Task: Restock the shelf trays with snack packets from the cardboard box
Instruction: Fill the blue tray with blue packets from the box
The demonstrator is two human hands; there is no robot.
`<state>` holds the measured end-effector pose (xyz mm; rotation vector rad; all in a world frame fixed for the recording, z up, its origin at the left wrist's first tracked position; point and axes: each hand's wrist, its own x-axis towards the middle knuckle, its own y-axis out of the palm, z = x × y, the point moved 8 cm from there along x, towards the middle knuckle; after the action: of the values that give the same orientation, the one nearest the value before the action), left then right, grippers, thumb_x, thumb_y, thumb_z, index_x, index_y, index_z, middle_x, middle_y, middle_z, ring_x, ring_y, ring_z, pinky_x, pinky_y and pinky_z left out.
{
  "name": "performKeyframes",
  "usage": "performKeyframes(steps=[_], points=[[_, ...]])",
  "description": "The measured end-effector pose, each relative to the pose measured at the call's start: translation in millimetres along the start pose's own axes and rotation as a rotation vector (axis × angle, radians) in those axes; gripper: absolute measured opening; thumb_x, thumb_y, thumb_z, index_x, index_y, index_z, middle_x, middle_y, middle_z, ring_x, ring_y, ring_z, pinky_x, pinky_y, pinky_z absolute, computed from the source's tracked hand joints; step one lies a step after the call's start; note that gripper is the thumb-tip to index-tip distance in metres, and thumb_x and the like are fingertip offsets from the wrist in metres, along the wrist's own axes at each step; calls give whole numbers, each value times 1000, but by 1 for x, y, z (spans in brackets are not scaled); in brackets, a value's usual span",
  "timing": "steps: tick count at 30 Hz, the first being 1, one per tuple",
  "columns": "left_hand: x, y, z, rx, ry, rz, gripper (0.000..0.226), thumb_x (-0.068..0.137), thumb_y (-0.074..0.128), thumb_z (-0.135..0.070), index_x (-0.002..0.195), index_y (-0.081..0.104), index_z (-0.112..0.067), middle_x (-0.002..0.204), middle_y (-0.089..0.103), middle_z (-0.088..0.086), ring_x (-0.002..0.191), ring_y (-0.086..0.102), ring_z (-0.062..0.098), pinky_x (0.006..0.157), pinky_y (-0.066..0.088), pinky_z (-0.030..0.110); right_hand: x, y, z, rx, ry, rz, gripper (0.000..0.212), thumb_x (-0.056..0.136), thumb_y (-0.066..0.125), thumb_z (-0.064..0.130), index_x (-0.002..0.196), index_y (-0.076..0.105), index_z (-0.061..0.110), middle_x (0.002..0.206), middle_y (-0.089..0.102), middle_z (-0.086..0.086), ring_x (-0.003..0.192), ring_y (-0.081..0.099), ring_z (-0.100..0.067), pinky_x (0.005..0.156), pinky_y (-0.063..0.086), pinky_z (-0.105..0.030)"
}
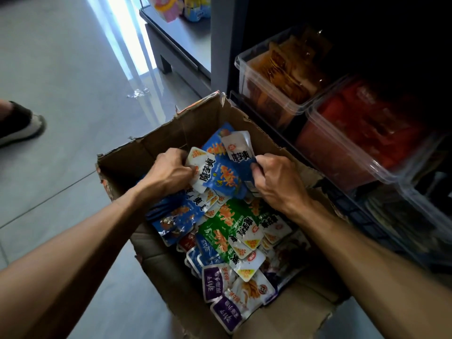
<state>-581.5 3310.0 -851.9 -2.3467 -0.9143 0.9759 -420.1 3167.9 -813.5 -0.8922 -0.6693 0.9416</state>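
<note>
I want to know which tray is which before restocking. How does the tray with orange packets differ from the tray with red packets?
The orange-packet tray sits farther back on the shelf; the red-packet tray is nearer to the cardboard box. In the orange-packet tray the packets stand on edge and rise above the rim; in the red-packet tray they seem to lie lower and flatter. Both are clear plastic tubs and already hold stock.
</note>
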Motion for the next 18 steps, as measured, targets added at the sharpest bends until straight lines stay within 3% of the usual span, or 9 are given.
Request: performKeyframes(steps=[2, 5, 8, 10, 12, 15, 18], points=[[-17, -9, -6, -159, -11, -21, 7, 94, 64, -20, 87, 62, -22, 89, 72, 3, 70, 73, 17, 67, 62, 38, -6, -17, 8, 46, -1, -39, 31, 96, 51, 16, 67, 41, 15, 69, 49, -2, 63, 50, -25, 58, 33, -34], [-41, -16, -25, -227, 27, 1, 4, 95, 63, -16, 99, 63, -15, 90, 74, 3, 59, 70, 8, 52, 56, 24, -20, -47, 23, 50, -11, -95, 30, 96, 52, 18, 67, 44, 13, 70, 52, -2, 62, 52, -26, 57, 38, -38], [-70, -16, -55, -342, 114, 79, 30, 92, 61, -1, 117, 53, -17, 103, 72, 7, 75, 74, 15, 65, 61, 37, -39, -85, 38, 10, -40, -153, 27, 95, 53, 19, 71, 53, 7, 72, 58, -7, 63, 56, -28, 56, 39, -37], [-95, -18, -82, -366, 189, 147, 55, 92, 57, 5, 126, 39, -35, 99, 69, 6, 75, 74, 18, 62, 61, 37, -54, -113, 46, -28, -62, -186, 26, 95, 53, 18, 73, 57, 5, 70, 56, -5, 61, 54, -26, 55, 37, -36], [-117, -19, -110, -310, 286, 206, 53, 92, 53, 7, 115, 48, -40, 98, 68, 8, 76, 74, 22, 61, 61, 41, -71, -144, 52, -41, -62, -226, 28, 94, 52, 19, 72, 60, 4, 68, 54, -3, 59, 52, -23, 53, 40, -38], [-153, -23, -152, -153, 382, 209, 40, 93, 44, 5, 85, 69, -25, 99, 67, 10, 77, 73, 28, 67, 61, 50, -99, -196, 59, -116, -43, -310, 32, 93, 50, 26, 73, 62, 4, 67, 57, -5, 59, 54, -26, 56, 46, -43], [-195, -22, -198, -145, 448, 218, 39, 93, 44, 4, 79, 74, -17, 64, 68, -2, 53, 67, 12, 48, 55, 26, -133, -247, 78, -236, -98, -399, 31, 94, 50, 28, 79, 67, 7, 71, 60, -5, 63, 59, -27, 56, 50, -41]])
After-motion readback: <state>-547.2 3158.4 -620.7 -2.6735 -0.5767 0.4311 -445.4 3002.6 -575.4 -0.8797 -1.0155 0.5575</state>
